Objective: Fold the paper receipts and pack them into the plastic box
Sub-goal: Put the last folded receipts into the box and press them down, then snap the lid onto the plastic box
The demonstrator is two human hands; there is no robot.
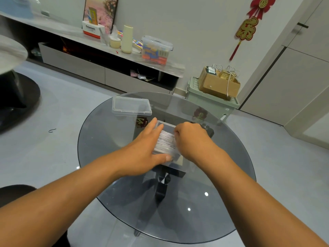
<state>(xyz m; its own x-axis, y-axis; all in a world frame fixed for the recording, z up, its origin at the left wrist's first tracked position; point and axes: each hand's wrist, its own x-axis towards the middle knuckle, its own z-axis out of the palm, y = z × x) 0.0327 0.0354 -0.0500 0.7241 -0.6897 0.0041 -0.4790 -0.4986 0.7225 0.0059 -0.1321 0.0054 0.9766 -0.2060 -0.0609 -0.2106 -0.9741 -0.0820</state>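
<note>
Left hand: lies along the left side of the plastic box, fingers straight and reaching past its far left corner, thumb stretched across the near end of the stack.
Right hand: knuckles up and fingers curled down onto the right edge of the receipts; they seem to pinch or press the papers, but the fingertips are hidden, so I cannot tell the grip for sure.
Receipts: a thick white stack of folded papers sitting in the plastic box, filling its near part; the far end of the box shows bare.
Plastic box: clear, open, near the middle of the bench, mostly covered by both hands.
Lid: clear and flat, lying on the bench beyond the box to the far left, apart from it.
Bench: round, dark glass top with a black base seen through it.
In the way: both hands and wrists block the side walls of the box and the stack's edges.
Around: a green bin with a cardboard box on top stands on the floor past the bench; a long low shelf by the wall carries a cream bottle and a clear storage tub; a red ornament hangs on the wall.
</note>
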